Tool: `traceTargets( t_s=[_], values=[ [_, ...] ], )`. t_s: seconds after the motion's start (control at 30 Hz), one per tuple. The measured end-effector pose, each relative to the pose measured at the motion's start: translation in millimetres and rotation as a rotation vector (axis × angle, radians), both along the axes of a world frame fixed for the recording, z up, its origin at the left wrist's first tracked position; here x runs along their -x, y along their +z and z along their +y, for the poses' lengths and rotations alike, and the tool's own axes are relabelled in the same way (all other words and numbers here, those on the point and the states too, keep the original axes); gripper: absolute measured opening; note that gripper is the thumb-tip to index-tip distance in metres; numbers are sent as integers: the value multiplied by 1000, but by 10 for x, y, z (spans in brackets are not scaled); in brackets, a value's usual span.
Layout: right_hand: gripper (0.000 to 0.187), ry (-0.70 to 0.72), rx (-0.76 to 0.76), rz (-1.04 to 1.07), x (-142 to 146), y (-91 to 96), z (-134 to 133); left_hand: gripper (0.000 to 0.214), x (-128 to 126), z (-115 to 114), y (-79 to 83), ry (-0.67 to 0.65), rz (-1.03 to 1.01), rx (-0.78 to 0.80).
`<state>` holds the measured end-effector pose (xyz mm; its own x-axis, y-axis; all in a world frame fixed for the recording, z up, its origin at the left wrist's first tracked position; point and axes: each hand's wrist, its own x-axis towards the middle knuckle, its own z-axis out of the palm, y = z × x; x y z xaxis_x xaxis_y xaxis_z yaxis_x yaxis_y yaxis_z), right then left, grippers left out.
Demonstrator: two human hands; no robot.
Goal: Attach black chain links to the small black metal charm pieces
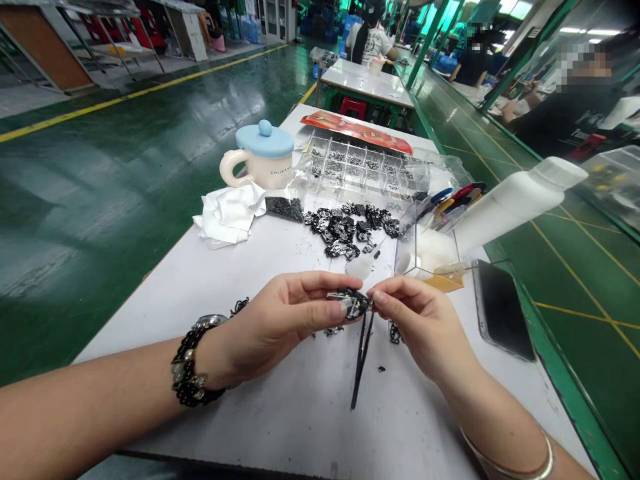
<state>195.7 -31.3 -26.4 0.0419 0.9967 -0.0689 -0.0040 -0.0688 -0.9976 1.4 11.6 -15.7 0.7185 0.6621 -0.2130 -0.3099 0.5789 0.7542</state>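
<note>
My left hand (287, 313) and my right hand (425, 327) meet above the white table (280, 413), and both pinch one small black and silver part (351, 302) between their fingertips. Black tweezers (361, 360) hang down from under the part towards me; which hand holds them I cannot tell. A pile of similar black parts (345, 228) lies further back on the table. A few loose black parts (395, 332) lie under my hands.
A cream mug with a blue lid (263, 157), a white cloth (227, 213), a clear compartment box (365, 163), a clear holder with pens (445, 203), a white bottle (515, 197) and a black phone (503, 310) are on the table. Other people work at tables behind.
</note>
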Motion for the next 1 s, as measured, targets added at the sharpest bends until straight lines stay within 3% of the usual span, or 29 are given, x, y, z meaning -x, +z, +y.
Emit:
traceTargets(
  t_s=[0.1,0.27,0.47,0.67,0.9,1.0],
  values=[
    [7,-32,-87,-145,-13,35,-21,31,11,14,2,9,2,-8],
    [4,-15,-455,-594,-31,100,-36,30,11,15,6,13,12,-49],
    [8,-18,-530,-594,-10,52,-45,30,29,21,14,-3,-47,-1],
    [25,128,-823,-740,-60,74,-44,30,24,55,23,-39,-150,140],
    [37,144,-830,-756,-94,99,-31,29,20,45,23,-52,-169,144],
    [36,9,-722,-570,-147,142,-52,28,23,8,45,-39,-85,59]
  ],
)
